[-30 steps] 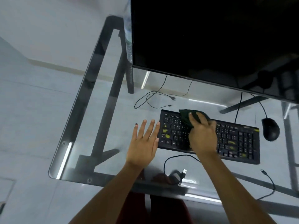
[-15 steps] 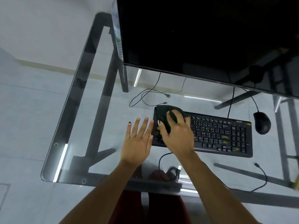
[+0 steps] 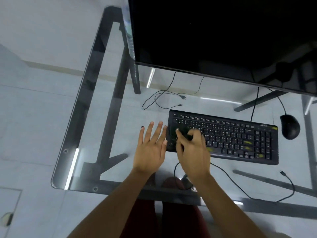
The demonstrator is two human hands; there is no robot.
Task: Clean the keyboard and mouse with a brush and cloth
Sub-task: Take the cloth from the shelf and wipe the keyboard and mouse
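Right hand curled round dark cloth, pressing it on left end of keyboard. Left hand flat on glass surface, fingers spread straight, fingertips touching keyboard's left edge. Keyboard black, yellow smudges on some keys, lies near surface middle. Mouse black, just beside keyboard's right end, apart from it. Dark monitor behind keyboard. Loose cables on surface.
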